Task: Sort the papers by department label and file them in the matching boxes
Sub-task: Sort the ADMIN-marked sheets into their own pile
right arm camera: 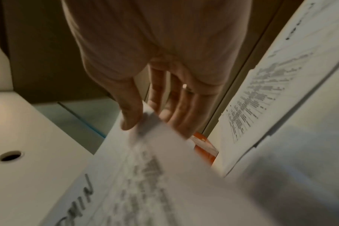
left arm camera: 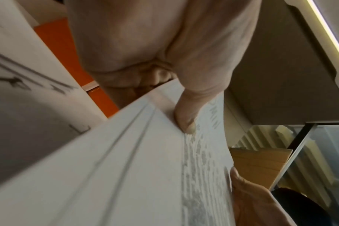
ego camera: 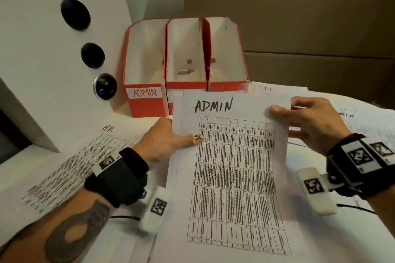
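Both hands pinch ADMIN sheet (ego camera: 230, 156): left hand (ego camera: 162, 143) at left edge, right hand (ego camera: 307, 121) top-right. Keep flat; slide upright into ADMIN box (ego camera: 145, 66).

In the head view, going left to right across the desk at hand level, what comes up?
HR paper → left hand → ADMIN paper → right hand → more papers at the right edge.
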A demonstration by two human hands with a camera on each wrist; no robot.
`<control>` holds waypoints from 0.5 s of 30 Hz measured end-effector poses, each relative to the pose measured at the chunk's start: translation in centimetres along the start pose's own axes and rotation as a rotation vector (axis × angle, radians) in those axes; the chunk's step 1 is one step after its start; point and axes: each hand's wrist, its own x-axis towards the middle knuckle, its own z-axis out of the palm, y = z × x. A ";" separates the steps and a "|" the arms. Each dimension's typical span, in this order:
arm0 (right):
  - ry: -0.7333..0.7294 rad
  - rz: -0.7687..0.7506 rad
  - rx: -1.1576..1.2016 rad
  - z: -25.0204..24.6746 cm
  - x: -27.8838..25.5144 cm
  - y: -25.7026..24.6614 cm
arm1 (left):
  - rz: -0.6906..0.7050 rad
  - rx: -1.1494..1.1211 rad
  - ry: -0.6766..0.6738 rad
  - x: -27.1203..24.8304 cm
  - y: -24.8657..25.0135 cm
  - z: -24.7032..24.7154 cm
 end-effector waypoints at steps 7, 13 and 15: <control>0.065 -0.011 -0.063 -1.6 0.1 1.7 | -0.059 -0.163 0.161 0.9 -0.9 -0.6; -0.034 0.082 -0.002 -3.1 0.1 2.6 | 0.000 -0.192 0.241 0.9 -1.9 -1.6; -0.028 0.098 0.065 -3.0 0.1 2.6 | 0.009 -0.209 0.243 0.9 -1.9 -1.5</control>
